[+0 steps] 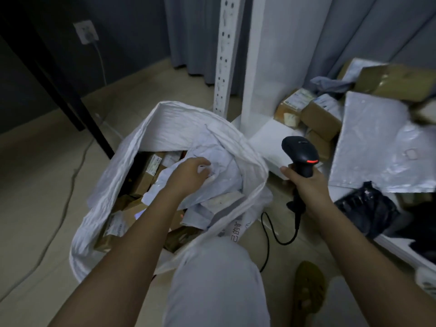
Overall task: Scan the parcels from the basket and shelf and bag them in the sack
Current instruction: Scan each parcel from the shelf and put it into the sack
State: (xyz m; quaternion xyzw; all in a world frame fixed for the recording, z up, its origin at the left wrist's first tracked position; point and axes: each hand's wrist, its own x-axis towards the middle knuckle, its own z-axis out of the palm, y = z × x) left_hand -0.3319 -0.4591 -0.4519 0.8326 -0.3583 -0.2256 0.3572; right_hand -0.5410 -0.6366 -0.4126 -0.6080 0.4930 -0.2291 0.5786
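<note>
One sack (165,128), white and woven, stood open at centre left of the frame. Its rim curved from the upper centre down to the lower left, and the near edge touched the person's knee (217,274). Inside lay several brown cardboard parcels (146,175) and pale plastic mailers; an exact count could not be made. Printed labels on them were too blurred to read. Dark printed characters on the sack's outer wall, lower centre, were only partly legible.

The left hand (188,175) was inside the sack mouth, its fingers curled round a white plastic mailer (221,161) lying on top of the load. The right hand (304,182) was just right of the sack, fingers closed round the grip of one black barcode scanner (300,153). The scanner head pointed upward with a red strip lit on it. One black cable (269,234) ran from its base down onto the floor.

At the right of the frame, a low white shelf (271,140) carried at least four brown boxes (323,119), one large silver bubble mailer (375,142) and one black plastic bag (368,208). Their labels could not be read.

Open tiled floor (35,185) lay at the left, crossed by one pale cable. One dark table leg (70,100) slanted across the upper left, beneath one wall socket (86,31). One perforated white upright (224,53) rose at upper centre, before grey curtains.
</note>
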